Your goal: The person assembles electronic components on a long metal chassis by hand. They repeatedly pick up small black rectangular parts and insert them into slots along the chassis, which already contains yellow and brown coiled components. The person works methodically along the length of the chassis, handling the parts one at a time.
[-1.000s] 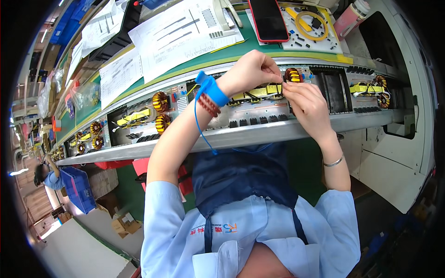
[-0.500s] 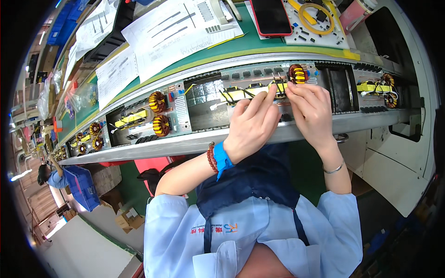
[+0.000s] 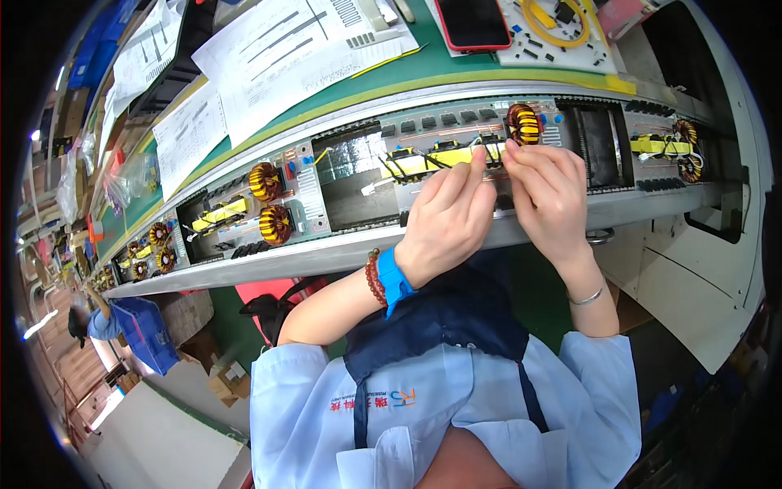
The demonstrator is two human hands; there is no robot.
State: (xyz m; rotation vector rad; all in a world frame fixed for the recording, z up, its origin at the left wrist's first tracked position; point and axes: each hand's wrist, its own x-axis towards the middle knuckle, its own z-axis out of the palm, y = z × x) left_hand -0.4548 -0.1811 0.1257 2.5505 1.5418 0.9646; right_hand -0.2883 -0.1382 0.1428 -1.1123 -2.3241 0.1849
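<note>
Both hands are over a circuit board (image 3: 456, 134) held in a long metal rail. My left hand (image 3: 452, 213) has its thumb and forefinger pressed together beside a yellow-taped transformer (image 3: 446, 156) with black leads. My right hand (image 3: 552, 200) pinches just to the right, its fingertips close to the left ones. Whatever lies between the fingertips is too small or hidden to make out. A copper-wound toroid coil (image 3: 523, 124) with yellow bands stands just beyond my right fingers. A small white plug (image 3: 369, 190) sticks out at the board's left end.
More boards with toroid coils (image 3: 274, 224) sit along the rail (image 3: 342, 241) to the left, and another board (image 3: 656, 148) to the right. Behind lie printed sheets (image 3: 277, 61), a red-edged phone (image 3: 472, 23) and a white tray of small black parts (image 3: 558, 55). A person (image 3: 102, 324) is far left.
The whole view has shifted slightly, with the boards on the left now lower in the picture. Both hands keep their pinch at the same spot on the board.
</note>
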